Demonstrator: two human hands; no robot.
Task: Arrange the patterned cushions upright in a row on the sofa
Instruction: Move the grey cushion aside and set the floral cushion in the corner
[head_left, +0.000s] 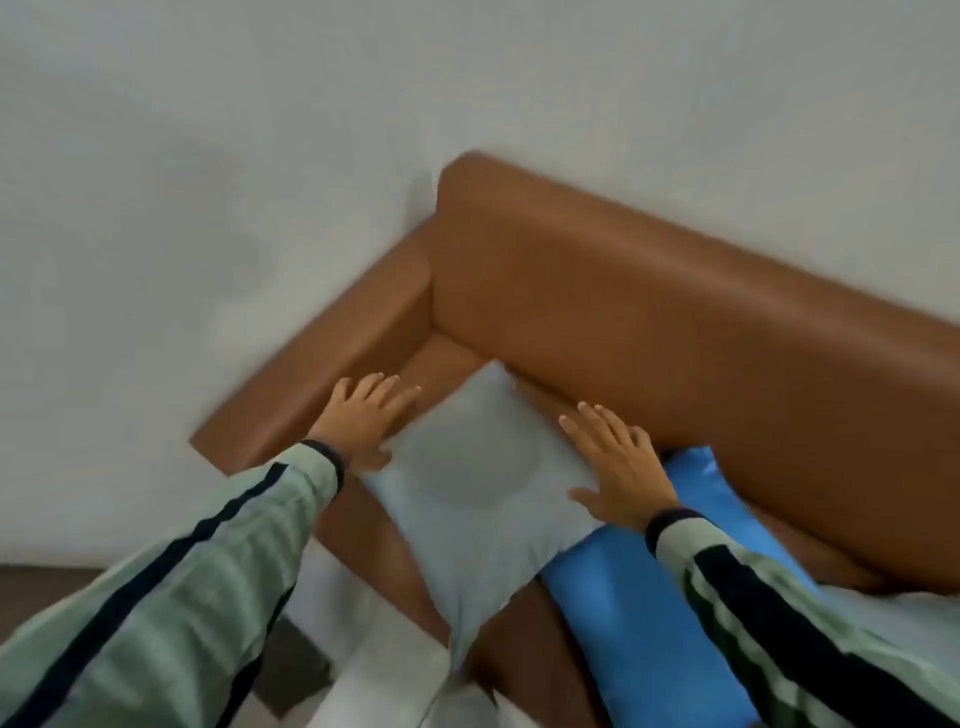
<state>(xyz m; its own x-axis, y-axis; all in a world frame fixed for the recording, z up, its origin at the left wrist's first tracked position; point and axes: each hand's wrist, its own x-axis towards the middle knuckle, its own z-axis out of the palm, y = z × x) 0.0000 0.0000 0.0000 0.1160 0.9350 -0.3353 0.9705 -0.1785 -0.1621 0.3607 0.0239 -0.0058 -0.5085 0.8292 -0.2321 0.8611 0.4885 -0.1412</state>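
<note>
A pale grey-blue cushion (478, 483) with a darker round patch lies in the corner of the brown sofa (623, 291), near the armrest. My left hand (363, 421) rests flat on its left edge, fingers spread. At its right edge my right hand (613, 462) presses flat, fingers also apart. Neither hand grips it. A bright blue cushion (670, 613) lies on the seat to the right, partly under the pale one and under my right sleeve. The frame is blurred, so the patterns are unclear.
The sofa's backrest stands against a white wall (311, 130). The left armrest (332, 364) borders the cushion. White fabric (384, 670) lies at the bottom, and another pale piece (893, 613) shows at the right.
</note>
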